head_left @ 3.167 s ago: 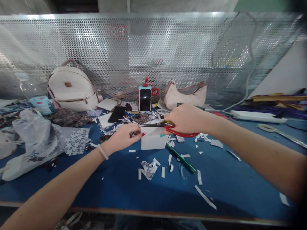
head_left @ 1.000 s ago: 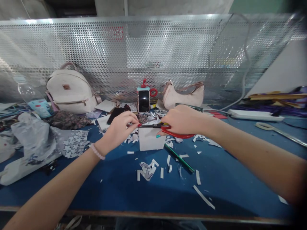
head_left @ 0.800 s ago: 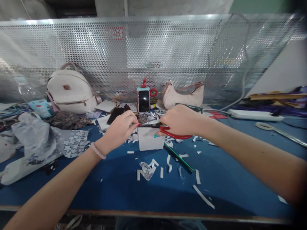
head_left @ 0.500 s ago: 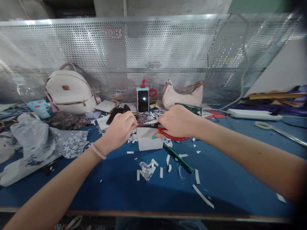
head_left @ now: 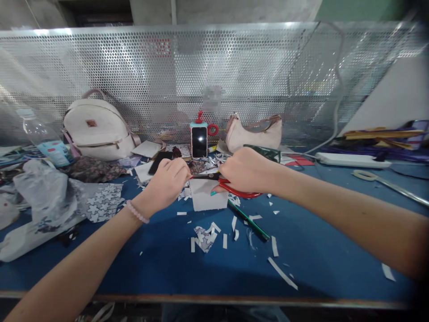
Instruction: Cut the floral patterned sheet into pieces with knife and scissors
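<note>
My right hand (head_left: 239, 172) is closed round the red handles of a pair of scissors (head_left: 240, 191). Their dark blades (head_left: 208, 176) lie level along the upper edge of a piece of white paper (head_left: 208, 197). At the paper's upper left corner, my left hand (head_left: 170, 178) is closed in a pinch on it, close to the blade tips. The right thumb, with a green nail, lies over the front of the paper. Just under its lower right corner lies a green pen-like stick (head_left: 251, 221).
Paper scraps (head_left: 205, 237) lie scattered over the blue table (head_left: 150, 268). Behind the hands stand a phone (head_left: 199, 142), a white backpack (head_left: 97, 127) and a cream handbag (head_left: 253, 134). A bottle (head_left: 45, 138) and plastic bags (head_left: 43, 192) are at left, large metal scissors (head_left: 395, 183) at right.
The view has shifted very slightly. Both hands, the scissors and the paper keep nearly the same position.
</note>
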Available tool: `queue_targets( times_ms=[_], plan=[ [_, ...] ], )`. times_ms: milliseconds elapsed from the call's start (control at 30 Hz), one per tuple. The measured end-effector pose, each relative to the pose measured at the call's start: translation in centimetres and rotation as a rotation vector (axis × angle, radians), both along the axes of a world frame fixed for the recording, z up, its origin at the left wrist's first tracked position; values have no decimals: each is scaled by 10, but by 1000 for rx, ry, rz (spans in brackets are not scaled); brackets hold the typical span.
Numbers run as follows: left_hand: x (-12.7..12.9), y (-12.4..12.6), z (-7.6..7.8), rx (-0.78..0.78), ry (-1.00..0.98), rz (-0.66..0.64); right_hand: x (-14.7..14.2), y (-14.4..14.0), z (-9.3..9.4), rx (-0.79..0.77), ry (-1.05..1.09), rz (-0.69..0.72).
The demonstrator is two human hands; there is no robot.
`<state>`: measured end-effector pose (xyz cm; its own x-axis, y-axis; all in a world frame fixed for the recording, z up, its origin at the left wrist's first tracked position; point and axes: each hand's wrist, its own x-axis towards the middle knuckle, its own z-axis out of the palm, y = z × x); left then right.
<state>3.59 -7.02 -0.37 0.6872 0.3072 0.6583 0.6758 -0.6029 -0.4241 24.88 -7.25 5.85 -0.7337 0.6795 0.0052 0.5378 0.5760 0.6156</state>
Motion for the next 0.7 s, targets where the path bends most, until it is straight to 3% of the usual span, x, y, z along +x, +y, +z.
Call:
queue_targets(
  times_ms=[233, 700],
  plan=[
    [0, 1, -2, 77, 39, 13, -1, 0, 0, 3, -3, 7],
    [-2, 4, -6, 74, -3, -21, -7, -3, -1, -4, 38, -9]
  ],
)
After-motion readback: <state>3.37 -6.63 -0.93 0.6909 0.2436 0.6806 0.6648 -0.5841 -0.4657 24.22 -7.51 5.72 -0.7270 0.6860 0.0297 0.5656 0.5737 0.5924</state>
